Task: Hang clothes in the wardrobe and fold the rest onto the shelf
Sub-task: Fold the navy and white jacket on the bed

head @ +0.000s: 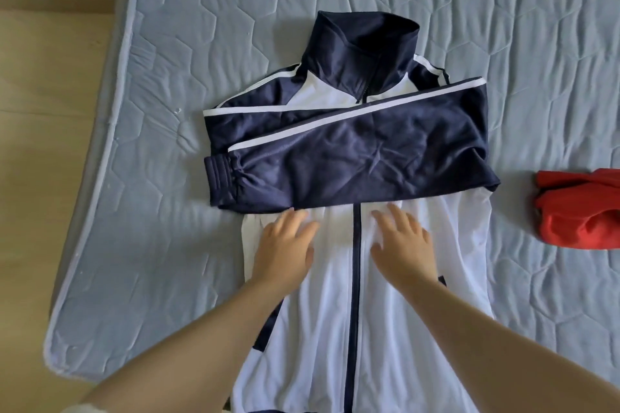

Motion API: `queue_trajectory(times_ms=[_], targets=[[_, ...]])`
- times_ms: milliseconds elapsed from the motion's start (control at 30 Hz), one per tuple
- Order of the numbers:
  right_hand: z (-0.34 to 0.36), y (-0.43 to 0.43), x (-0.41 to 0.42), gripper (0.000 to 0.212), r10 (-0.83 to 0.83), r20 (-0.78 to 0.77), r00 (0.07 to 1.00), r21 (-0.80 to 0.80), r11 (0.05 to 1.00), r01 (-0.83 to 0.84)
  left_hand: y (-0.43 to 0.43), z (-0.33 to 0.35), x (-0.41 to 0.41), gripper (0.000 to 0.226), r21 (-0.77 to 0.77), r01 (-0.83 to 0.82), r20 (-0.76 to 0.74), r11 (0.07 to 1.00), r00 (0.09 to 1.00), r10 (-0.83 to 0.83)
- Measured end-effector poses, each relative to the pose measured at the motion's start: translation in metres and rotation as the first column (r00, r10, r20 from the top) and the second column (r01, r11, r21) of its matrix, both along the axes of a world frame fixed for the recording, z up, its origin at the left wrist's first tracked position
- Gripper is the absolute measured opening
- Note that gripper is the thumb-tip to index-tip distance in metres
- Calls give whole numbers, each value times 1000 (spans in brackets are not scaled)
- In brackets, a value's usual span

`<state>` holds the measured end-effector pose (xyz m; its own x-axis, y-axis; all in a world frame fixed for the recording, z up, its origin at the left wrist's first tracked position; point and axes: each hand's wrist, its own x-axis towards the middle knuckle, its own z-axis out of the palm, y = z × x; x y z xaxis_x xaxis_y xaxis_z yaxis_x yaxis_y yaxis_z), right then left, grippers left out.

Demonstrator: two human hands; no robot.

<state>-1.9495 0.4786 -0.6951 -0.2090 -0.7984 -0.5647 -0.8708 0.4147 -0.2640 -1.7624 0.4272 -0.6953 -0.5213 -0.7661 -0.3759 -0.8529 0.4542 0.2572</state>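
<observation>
A white and navy track jacket [335, 329] lies face up on the mattress, zipped, collar pointing away from me. Both navy sleeves [352, 157] are folded across its chest, one over the other. My left hand [285, 245] rests flat on the white front, left of the zipper, fingers straight. My right hand [402, 245] lies flat on the white front just right of the zipper, fingers spread. Both hands sit just below the folded sleeves.
The grey-blue quilted mattress [151, 178] fills most of the view; its left edge and near-left corner border a wooden floor [33, 144]. A crumpled red garment [580, 211] lies at the right edge of the view.
</observation>
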Motion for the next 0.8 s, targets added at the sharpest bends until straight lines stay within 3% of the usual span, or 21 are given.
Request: queue_trajectory(times_ms=[67,200,300,367,467,600,733,800], targets=[[-2,24,14,58,50,54,997,19,999,-51,28,-10,7,54,158,-17,96,987,995,1],[-4,84,28,55,214,87,973,63,974,-219,76,-16,25,61,233,68,189,970,975,-114],[-5,129,32,54,285,93,954,137,945,-295,106,-5,37,62,156,140,158,978,974,-165],[2,150,37,55,330,72,941,162,927,-338,127,-2,44,47,41,140,62,989,988,-142],[11,177,47,62,329,13,944,67,942,-329,154,0,56,31,-37,115,-55,993,992,-117],[17,206,56,75,383,-26,923,43,923,-382,188,3,71,59,73,326,-65,943,945,-321],[17,226,61,95,524,-27,852,168,842,-512,206,-1,76,95,220,528,224,820,791,-569],[16,226,65,102,542,-67,838,239,824,-514,210,-10,77,103,315,532,309,786,725,-615]])
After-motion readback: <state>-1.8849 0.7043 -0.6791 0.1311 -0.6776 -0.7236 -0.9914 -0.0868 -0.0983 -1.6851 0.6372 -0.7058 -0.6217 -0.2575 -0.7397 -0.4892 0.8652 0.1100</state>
